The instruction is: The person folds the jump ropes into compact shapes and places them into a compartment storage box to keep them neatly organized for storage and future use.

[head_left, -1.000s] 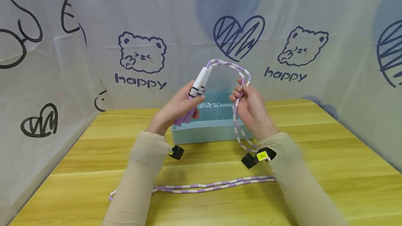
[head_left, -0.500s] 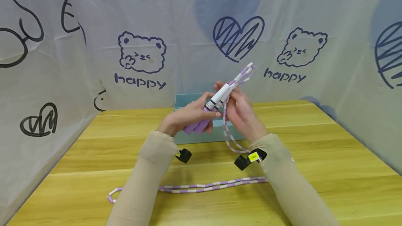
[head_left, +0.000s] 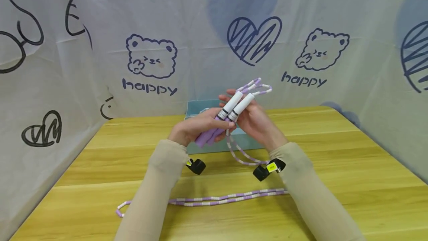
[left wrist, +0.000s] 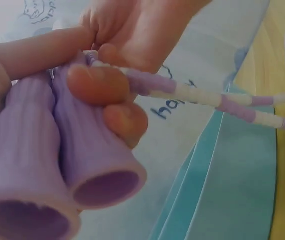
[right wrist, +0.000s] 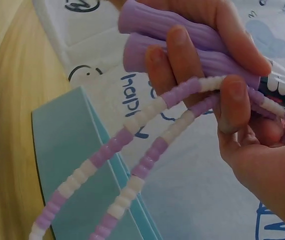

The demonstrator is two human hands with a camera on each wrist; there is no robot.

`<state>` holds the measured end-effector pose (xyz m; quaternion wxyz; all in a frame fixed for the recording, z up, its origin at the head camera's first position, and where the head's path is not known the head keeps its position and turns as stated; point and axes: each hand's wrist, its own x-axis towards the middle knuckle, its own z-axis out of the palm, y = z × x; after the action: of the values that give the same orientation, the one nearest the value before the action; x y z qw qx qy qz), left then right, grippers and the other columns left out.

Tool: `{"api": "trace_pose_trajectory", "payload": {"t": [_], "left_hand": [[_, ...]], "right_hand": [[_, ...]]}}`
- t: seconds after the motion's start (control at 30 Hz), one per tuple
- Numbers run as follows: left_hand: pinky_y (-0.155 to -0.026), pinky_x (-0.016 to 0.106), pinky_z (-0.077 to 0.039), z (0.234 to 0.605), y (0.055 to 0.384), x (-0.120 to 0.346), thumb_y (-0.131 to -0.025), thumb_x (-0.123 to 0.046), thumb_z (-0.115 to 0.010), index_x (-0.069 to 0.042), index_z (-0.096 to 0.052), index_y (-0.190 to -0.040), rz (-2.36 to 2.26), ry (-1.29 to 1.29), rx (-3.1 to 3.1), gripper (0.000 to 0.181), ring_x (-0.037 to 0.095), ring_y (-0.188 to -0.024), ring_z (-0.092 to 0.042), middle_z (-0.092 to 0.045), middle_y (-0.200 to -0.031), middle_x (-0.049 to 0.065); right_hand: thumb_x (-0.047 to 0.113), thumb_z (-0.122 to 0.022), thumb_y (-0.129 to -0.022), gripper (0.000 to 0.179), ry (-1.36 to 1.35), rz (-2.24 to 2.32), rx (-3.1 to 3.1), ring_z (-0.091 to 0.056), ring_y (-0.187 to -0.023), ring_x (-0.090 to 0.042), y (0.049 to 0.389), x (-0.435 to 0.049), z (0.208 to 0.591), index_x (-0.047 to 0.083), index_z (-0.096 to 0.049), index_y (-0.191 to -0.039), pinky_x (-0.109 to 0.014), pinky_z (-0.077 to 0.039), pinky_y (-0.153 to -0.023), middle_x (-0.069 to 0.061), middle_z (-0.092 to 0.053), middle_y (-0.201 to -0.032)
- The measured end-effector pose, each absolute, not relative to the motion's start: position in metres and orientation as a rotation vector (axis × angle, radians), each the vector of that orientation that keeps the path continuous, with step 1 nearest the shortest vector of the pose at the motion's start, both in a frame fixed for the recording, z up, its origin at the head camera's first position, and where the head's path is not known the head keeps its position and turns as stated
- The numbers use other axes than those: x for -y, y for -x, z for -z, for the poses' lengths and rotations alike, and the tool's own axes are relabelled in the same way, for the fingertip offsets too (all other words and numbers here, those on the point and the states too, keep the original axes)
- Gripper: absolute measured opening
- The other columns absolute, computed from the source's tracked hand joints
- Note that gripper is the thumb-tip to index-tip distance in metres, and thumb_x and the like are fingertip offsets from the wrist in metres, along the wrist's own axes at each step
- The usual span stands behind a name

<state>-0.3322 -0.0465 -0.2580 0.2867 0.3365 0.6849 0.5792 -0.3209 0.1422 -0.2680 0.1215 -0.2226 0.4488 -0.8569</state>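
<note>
My left hand (head_left: 205,124) grips both lilac-and-white handles (head_left: 235,107) of a beaded jump rope side by side, thumb lying across them. Its fingers wrap round the ribbed lilac grips (left wrist: 90,130), whose flared hollow ends face the left wrist camera. My right hand (head_left: 257,124) is behind the white handle ends, palm towards them. One curled finger (right wrist: 235,102) lies over the purple-and-white beaded cord (right wrist: 147,155) in the right wrist view. A short cord loop (head_left: 264,88) sticks up past the handles, and a longer part hangs below the hands; some of it is hidden behind the palm.
A light blue box (head_left: 240,142) stands behind the hands, mostly covered by them. Doubled beaded cord (head_left: 214,201) lies along the front of the wooden table (head_left: 341,166), running under both forearms. A printed cloth (head_left: 200,47) hangs behind.
Both hands have come together. The handles have moved right and tilted over against my right palm, and the wide cord arch has become a small loop beyond their white ends.
</note>
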Motion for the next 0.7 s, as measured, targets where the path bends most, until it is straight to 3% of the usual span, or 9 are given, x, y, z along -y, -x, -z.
{"api": "trace_pose_trajectory", "payload": {"t": [0.1, 0.27, 0.37, 0.53, 0.6, 0.7], "left_hand": [[-0.053, 0.03, -0.042, 0.257, 0.332, 0.049, -0.095, -0.018, -0.063, 0.001, -0.054, -0.115, -1.489, -0.913, -1.95, 0.029, 0.02, -0.056, -0.047, -0.054, -0.075, 0.013], [-0.056, 0.032, -0.04, 0.251, 0.329, 0.055, -0.097, -0.013, -0.06, -0.009, -0.051, -0.131, -1.344, -0.947, -2.163, 0.036, 0.021, -0.057, -0.044, -0.052, -0.084, 0.015], [-0.062, 0.034, -0.041, 0.247, 0.327, 0.056, -0.097, -0.007, -0.058, -0.009, -0.053, -0.129, -1.258, -1.013, -2.302, 0.032, 0.022, -0.065, -0.047, -0.054, -0.089, 0.012], [-0.076, 0.037, -0.042, 0.242, 0.324, 0.053, -0.096, -0.003, -0.057, -0.011, -0.055, -0.113, -0.971, -1.152, -2.727, 0.019, 0.022, -0.087, -0.052, -0.057, -0.1, 0.004], [-0.077, 0.039, -0.043, 0.241, 0.323, 0.053, -0.096, -0.002, -0.058, -0.011, -0.053, -0.113, -0.883, -1.153, -2.845, 0.02, 0.024, -0.088, -0.052, -0.057, -0.101, 0.006], [-0.078, 0.04, -0.045, 0.242, 0.324, 0.055, -0.096, -0.001, -0.058, -0.01, -0.052, -0.116, -0.863, -1.122, -2.897, 0.023, 0.025, -0.09, -0.052, -0.058, -0.106, 0.009]], "right_hand": [[0.026, -0.033, -0.109, 0.046, 0.664, 2.451, -1.326, -0.044, -0.133, -0.033, 0.322, -0.142, 0.269, 0.005, -0.032, -0.15, -0.042, -0.027, -0.113, -0.014, -0.053, -0.139], [0.029, -0.032, -0.109, 0.048, 0.684, 2.403, -1.421, -0.036, -0.139, -0.027, 0.326, -0.145, 0.269, 0.006, -0.033, -0.151, -0.046, -0.018, -0.116, -0.016, -0.045, -0.147], [0.027, -0.036, -0.108, 0.046, 0.653, 2.384, -1.572, -0.04, -0.133, -0.024, 0.328, -0.148, 0.268, 0.005, -0.04, -0.148, -0.045, -0.026, -0.111, -0.012, -0.044, -0.146], [0.017, -0.04, -0.107, 0.037, 0.584, 2.426, -1.735, -0.048, -0.099, -0.016, 0.328, -0.154, 0.265, 0.0, -0.052, -0.138, -0.026, -0.043, -0.088, -0.006, -0.048, -0.128], [0.004, -0.038, -0.105, 0.035, 0.599, 2.457, -1.721, -0.05, -0.096, -0.016, 0.328, -0.157, 0.263, -0.001, -0.054, -0.136, -0.024, -0.046, -0.085, -0.008, -0.05, -0.126], [-0.011, -0.034, -0.097, 0.042, 0.686, 2.449, -1.697, -0.052, -0.107, -0.021, 0.327, -0.161, 0.26, -0.003, -0.053, -0.133, -0.033, -0.045, -0.094, -0.012, -0.054, -0.129]]}}
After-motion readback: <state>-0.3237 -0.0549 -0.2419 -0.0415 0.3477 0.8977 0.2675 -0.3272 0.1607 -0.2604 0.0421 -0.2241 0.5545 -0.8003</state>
